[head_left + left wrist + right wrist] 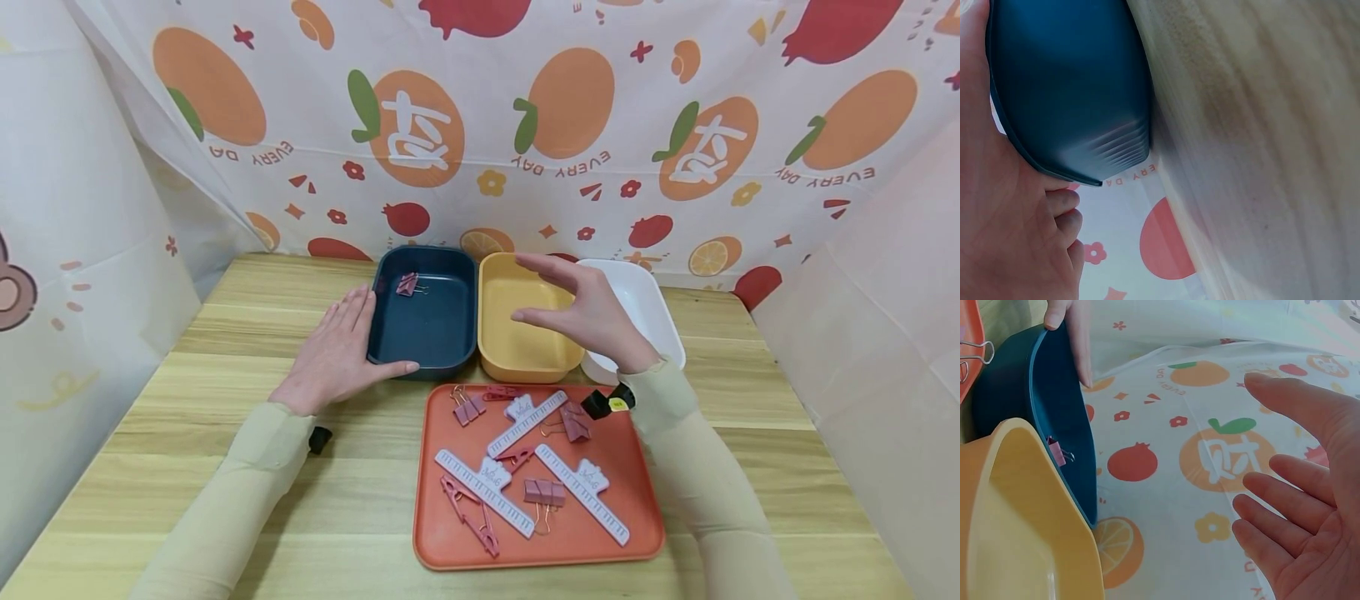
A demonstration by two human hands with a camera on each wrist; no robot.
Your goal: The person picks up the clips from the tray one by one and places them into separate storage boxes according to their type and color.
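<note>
My left hand (335, 354) rests against the left side of the dark blue bin (423, 333), fingers along its rim and thumb at its near corner. Inside that bin lies a pink binder clip (407, 284). Above the yellow bin (517, 333) my right hand (588, 312) hovers with thumb and fingers spread, holding nothing. The right wrist view shows the right hand (1310, 512) with an empty palm, and the binder clip (1056, 452) in the blue bin. In the left wrist view the left hand (1016, 231) touches the bin's outer wall (1079, 94).
A white bin (645, 308) stands right of the yellow one. Nearer me, an orange tray (540, 550) holds several pink binder clips, pink clothespin-like clips and white ruler-shaped clips. A printed curtain (487, 192) hangs behind the wooden table (300, 508).
</note>
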